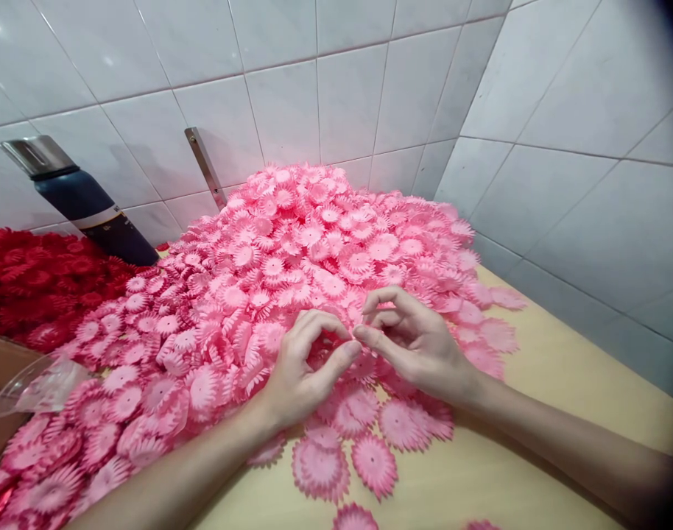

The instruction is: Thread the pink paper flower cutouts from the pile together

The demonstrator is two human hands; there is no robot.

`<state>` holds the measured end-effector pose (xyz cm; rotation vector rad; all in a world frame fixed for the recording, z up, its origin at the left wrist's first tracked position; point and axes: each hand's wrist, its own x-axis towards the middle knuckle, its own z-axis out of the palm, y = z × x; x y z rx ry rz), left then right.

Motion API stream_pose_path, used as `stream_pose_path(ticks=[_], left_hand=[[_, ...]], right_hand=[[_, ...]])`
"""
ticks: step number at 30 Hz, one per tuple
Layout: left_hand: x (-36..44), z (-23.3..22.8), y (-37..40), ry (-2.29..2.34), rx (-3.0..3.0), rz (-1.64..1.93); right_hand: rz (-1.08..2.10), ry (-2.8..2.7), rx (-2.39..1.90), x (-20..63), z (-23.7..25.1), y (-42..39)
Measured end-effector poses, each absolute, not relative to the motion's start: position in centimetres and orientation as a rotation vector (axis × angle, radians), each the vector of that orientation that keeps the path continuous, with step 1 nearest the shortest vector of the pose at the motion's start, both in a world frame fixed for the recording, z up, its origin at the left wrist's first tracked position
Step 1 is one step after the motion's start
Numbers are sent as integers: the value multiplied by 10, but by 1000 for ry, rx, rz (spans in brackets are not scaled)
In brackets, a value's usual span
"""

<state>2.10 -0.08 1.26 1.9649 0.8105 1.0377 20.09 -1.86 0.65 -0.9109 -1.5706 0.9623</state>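
Pink paper flowers [314, 243]: heaped on the yellow desk [535, 412] against the tiled wall, loose ones spilling toward the near edge
Step in hand: a single piece seems to be picked apart at the heap's front; what is held is too hidden to name
Next move: judged to need a fine, light pull
Left hand [300, 368]: fingers curled, thumb pressed toward index in a pinch
Right hand [414, 342]: fingers bent, tips meeting the left's
Red flowers [32, 283]: piled left, beside a dark flask [82, 202]

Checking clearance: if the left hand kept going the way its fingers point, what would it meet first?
Probably the right hand: the left hand points right, fingertips nearly touching it above the pink flowers. Depth is unclear.
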Motion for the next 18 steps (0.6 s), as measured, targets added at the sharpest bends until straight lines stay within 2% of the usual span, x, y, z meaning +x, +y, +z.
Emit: stream_pose_path(ticks=[13,18], left_hand=[[21,17,-1,748,1990,881],[21,15,-4,844,1907,1118]], right_hand=[[1051,-1673,-843,205,1,-14],[1008,-1598,-852,202,2,-14]])
